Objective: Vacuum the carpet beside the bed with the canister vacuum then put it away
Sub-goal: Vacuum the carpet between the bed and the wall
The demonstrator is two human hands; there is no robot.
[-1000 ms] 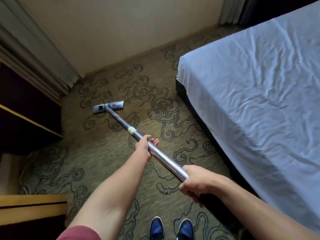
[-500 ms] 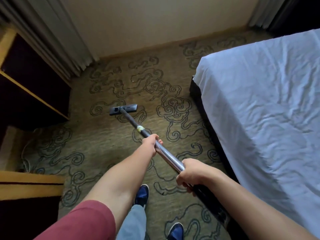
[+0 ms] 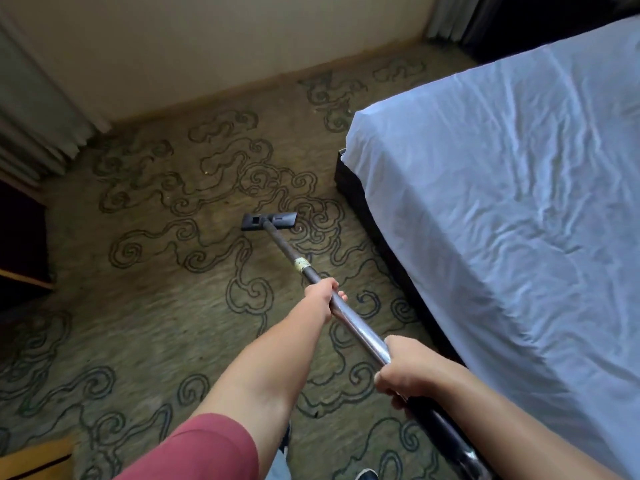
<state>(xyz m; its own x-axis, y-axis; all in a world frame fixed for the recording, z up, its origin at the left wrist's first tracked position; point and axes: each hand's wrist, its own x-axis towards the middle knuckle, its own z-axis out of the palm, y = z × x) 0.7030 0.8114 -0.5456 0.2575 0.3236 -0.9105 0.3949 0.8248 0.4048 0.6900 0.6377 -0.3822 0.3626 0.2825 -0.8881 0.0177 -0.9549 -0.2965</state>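
Chrome wand [image 3: 360,332] runs between both grips: left hand [image 3: 320,299] curls round it ahead, right hand [image 3: 403,375] clamps the rear. Floor head [image 3: 269,221] sits on the carpet [image 3: 166,306] well beyond the left grip, near the bed [image 3: 502,220] corner; a rightward sweep could knock the dark base. Wall and curtain lie further ahead

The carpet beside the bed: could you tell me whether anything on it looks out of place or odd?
Only one small thing stands out: a pale speck lies on the carpet past the vacuum head, toward the wall. It looks like debris, though it is too small to identify. Nothing looks spilled or damaged.
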